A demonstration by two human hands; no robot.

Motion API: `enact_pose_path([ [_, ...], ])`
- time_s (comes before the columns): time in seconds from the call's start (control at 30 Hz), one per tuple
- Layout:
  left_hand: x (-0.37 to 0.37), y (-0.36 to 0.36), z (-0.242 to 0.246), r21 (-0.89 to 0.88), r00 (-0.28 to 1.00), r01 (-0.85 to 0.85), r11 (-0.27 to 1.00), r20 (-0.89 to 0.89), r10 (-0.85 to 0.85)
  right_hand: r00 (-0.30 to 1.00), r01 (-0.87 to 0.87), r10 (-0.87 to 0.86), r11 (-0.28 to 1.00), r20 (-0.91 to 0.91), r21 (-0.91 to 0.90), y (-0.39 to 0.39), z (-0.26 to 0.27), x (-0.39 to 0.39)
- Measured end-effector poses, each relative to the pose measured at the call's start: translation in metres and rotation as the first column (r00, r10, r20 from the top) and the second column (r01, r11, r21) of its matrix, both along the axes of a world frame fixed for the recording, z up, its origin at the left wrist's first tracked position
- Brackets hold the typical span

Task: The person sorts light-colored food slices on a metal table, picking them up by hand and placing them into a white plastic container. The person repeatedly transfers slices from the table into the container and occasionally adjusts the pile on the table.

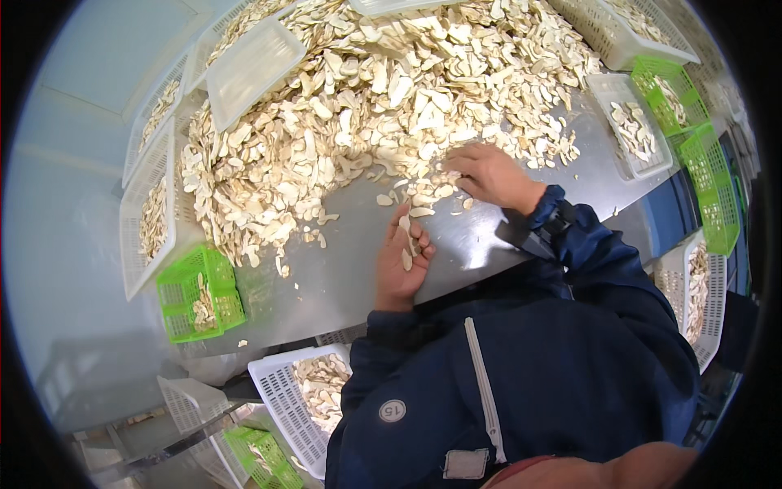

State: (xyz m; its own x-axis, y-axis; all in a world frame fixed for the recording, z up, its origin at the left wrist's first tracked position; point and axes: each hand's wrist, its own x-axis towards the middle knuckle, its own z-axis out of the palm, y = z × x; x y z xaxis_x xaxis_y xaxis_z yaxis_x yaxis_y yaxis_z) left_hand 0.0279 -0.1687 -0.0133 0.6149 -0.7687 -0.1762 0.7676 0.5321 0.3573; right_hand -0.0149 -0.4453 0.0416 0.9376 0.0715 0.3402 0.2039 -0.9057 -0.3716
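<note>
A broad heap of pale, dried-looking slices (pixel 391 104), perhaps mushroom, covers much of the metal table (pixel 354 257). My left hand (pixel 403 266) is palm up at the table's near side, its fingers curled around a few slices (pixel 407 238). Just right of it, my right hand (pixel 492 174) reaches palm down to the heap's near edge. Its fingertips touch small loose slices (pixel 437 188) there; whether they pinch one is hidden. More single slices lie scattered between the two hands.
Left of the heap stand white perforated baskets (pixel 174 214) and a green basket (pixel 214 290). A translucent tray (pixel 253 70) rests on the heap. At right are another tray with slices (pixel 657 162) and green baskets (pixel 712 183). A white basket (pixel 293 397) stands below the table's near edge.
</note>
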Motion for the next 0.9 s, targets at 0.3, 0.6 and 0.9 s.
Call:
enact_pose_path([
  [0.3,0.007,-0.004,-0.004,-0.08,0.999,0.024,0.996,-0.039,-0.027,0.985,0.142,-0.13,0.985,0.113,-0.101,0.008,0.0,0.028],
  [0.6,0.004,-0.001,-0.008,-0.045,0.996,-0.031,0.999,-0.082,0.028,0.979,0.144,-0.145,0.989,0.146,0.023,0.004,0.008,0.03],
  [0.9,0.01,-0.004,-0.009,-0.105,0.996,0.042,0.994,-0.069,-0.05,0.907,0.416,-0.2,0.287,-0.371,0.863,-0.02,0.002,-0.008],
])
